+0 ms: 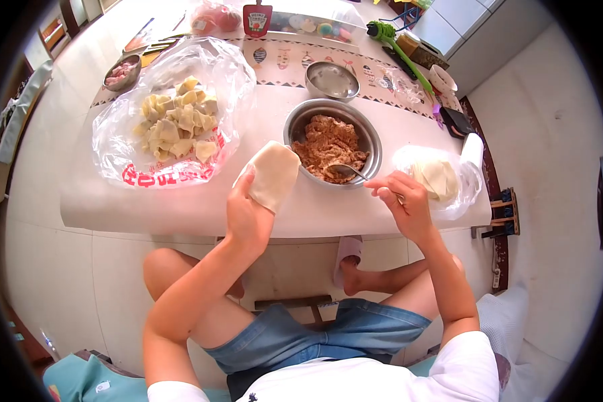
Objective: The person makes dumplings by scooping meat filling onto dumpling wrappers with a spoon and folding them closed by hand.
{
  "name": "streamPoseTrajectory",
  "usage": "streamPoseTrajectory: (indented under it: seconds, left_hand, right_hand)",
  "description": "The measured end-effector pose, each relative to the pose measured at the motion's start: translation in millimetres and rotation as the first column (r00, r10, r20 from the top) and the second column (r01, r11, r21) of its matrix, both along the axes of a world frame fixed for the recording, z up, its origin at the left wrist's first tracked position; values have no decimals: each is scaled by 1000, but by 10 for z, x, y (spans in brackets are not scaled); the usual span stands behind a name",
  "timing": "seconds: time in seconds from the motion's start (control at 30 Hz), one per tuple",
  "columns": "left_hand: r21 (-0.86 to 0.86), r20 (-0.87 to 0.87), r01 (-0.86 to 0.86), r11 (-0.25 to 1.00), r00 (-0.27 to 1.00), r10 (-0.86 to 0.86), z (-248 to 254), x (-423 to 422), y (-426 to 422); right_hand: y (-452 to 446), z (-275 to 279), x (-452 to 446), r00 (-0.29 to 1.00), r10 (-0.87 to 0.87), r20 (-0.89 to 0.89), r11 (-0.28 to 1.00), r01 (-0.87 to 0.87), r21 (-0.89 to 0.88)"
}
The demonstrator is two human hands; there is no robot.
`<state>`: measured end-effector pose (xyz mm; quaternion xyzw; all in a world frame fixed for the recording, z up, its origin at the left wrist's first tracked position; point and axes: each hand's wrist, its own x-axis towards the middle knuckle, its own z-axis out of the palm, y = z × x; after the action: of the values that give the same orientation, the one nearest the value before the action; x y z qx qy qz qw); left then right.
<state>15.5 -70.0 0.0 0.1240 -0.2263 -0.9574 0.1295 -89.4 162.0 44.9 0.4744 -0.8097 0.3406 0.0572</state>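
My left hand point(250, 211) holds up a flat, pale dough wrapper point(276, 175), which lies over its palm and fingers left of the steel bowl. In my right hand point(403, 201) is the handle of a metal spoon point(345, 170), its head dipped into brown minced filling point(331, 137). The filling sits in a large steel bowl point(375, 137). Right of my right hand, a stack of wrappers point(438, 178) rests in a clear plastic bag point(457, 206). Folded dumplings point(177, 124) lie on a spread plastic bag point(238, 74) with red print at the left.
Behind the large bowl stands a smaller steel bowl point(332, 79). A small bowl of pinkish meat point(122, 72) is at the far left. Along the back are a red Heinz pouch point(257, 20) and a green-handled brush point(409, 61). The table's front edge point(301, 231) is above my knees.
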Motion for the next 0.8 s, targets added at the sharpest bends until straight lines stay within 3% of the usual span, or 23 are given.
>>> streamPoseTrajectory:
  seconds: [0.07, 0.13, 0.27, 0.4, 0.47, 0.5, 0.63, 0.73, 0.8]
  left_hand:
    - [-37, -43, 20, 999, 999, -22, 27, 3, 2]
    - [-52, -48, 29, 998, 998, -31, 77, -1, 30]
    - [95, -121, 87, 992, 990, -75, 48, -33, 79]
    - [313, -165, 259, 914, 962, -216, 188, 0, 169]
    - [330, -272, 339, 881, 928, -255, 221, -5, 139]
    - [335, -236, 316, 888, 940, -246, 228, -3, 125]
    - [339, -152, 268, 902, 962, -228, 153, 12, 110]
    - [310, -104, 248, 918, 968, -227, 175, 3, 89]
    - [285, -71, 255, 924, 967, -245, 205, 18, 97]
  right_hand:
    - [-7, -9, 52, 947, -106, 304, 979, 153, -135]
    - [-43, -37, 66, 797, -126, 591, 891, 352, -285]
    - [-68, 60, 203, 725, 21, 688, 770, 427, -474]
    - [-137, -90, 515, 911, 146, 386, 829, 101, -550]
    - [-105, -165, 486, 983, 176, -48, 925, -182, -333]
    - [-78, -178, 466, 938, 230, -261, 944, -280, -174]
    - [105, -111, 459, 907, 151, -394, 965, -221, -139]
    - [96, 37, 521, 1000, 17, -18, 909, -23, -416]
    - [-22, 77, 610, 951, 22, 307, 812, 162, -561]
